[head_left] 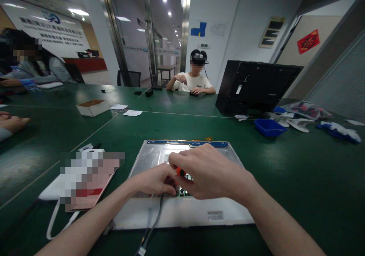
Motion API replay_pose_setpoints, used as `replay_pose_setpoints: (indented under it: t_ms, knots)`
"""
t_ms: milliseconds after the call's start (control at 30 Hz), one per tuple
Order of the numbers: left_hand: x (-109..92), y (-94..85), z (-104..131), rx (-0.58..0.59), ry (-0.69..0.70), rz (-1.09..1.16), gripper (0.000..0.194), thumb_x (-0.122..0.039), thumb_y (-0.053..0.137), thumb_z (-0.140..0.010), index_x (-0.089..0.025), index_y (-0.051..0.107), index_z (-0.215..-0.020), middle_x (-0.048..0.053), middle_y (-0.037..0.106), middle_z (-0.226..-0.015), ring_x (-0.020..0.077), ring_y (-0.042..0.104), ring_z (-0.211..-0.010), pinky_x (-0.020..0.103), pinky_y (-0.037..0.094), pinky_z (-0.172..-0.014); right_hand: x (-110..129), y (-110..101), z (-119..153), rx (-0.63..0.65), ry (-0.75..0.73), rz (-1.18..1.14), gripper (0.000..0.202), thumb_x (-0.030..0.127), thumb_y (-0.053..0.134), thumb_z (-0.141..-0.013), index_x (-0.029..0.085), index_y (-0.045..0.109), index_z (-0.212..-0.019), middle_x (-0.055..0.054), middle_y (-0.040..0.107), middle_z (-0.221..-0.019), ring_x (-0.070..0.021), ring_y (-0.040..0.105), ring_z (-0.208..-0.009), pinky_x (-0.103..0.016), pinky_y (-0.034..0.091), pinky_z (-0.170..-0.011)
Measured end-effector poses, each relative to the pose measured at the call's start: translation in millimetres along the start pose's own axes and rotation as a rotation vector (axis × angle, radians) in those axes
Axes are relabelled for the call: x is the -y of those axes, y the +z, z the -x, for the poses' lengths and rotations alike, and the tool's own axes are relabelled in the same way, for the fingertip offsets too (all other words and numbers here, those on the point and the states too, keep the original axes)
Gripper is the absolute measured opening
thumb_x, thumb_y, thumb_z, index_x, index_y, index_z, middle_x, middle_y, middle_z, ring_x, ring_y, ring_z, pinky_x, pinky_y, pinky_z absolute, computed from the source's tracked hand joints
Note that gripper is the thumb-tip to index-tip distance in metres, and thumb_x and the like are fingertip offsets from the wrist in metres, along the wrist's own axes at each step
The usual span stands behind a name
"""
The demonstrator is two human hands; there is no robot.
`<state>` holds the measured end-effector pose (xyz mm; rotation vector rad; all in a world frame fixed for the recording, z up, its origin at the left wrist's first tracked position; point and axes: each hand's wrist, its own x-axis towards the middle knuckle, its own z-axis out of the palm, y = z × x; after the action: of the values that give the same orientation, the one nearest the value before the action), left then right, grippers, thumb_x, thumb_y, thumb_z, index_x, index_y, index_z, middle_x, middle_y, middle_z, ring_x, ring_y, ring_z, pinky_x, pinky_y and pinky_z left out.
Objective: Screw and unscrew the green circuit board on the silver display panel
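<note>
The bare left forearm (94, 214) slants in from the lower left and the bare right forearm (285, 212) from the lower right, converging near the middle. The left hand (158, 178) sits low, its fingers bent and its thumb (169, 189) pointing inward. Close beside it, the right hand (205, 170) arches higher, back upward, with its fingers (178, 159) curled into a grip (some fingertips are hidden).

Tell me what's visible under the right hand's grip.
Part of a red-and-black object and some green circuit board. The right hand's grip covers the rest; can't tell what's there.
</note>
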<state>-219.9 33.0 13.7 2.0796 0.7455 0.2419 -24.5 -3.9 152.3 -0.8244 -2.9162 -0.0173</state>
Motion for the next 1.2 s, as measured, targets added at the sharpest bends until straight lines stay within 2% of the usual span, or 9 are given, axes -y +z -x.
replay_pose_setpoints:
  t_ms: [267, 633, 1200]
  knots:
    - [-4.3, -2.4, 0.4, 0.0, 0.021, 0.029, 0.009, -0.017, 0.065, -0.075, -0.014, 0.069, -0.083, 0.002, 0.064, -0.071, 0.015, 0.058, -0.066, 0.023, 0.044, -0.058, -1.4, -2.1, 0.7, -0.003, 0.0, -0.023, 0.009, 0.027, 0.044, -0.086, 0.019, 0.049, -0.085, -0.001, 0.064, -0.075, -0.0125, 0.05, -0.059, -0.027, 0.02, -0.05]
    - [-4.7, -3.2, 1.4, 0.014, -0.007, 0.016, 0.012, -0.02, 0.066, -0.076, -0.015, 0.069, -0.087, 0.002, 0.067, -0.077, 0.0162, 0.059, -0.071, 0.025, 0.046, -0.063, -1.9, 0.9, 1.0, -0.009, 0.0, -0.006, 0.009, 0.027, 0.045, -0.087, 0.02, 0.05, -0.086, -0.001, 0.064, -0.076, -0.0122, 0.049, -0.058, -0.027, 0.019, -0.049]
    - [-2.7, -1.4, 0.6, 0.001, -0.01, -0.025, 0.009, -0.019, 0.065, -0.077, -0.014, 0.068, -0.084, 0.003, 0.066, -0.077, 0.016, 0.059, -0.07, 0.024, 0.045, -0.062, -0.1, 3.6, 0.1, -0.031, -0.004, 0.005, 0.005, 0.025, 0.046, -0.084, 0.02, 0.048, -0.085, 0.0, 0.064, -0.075, -0.013, 0.049, -0.058, -0.027, 0.018, -0.048]
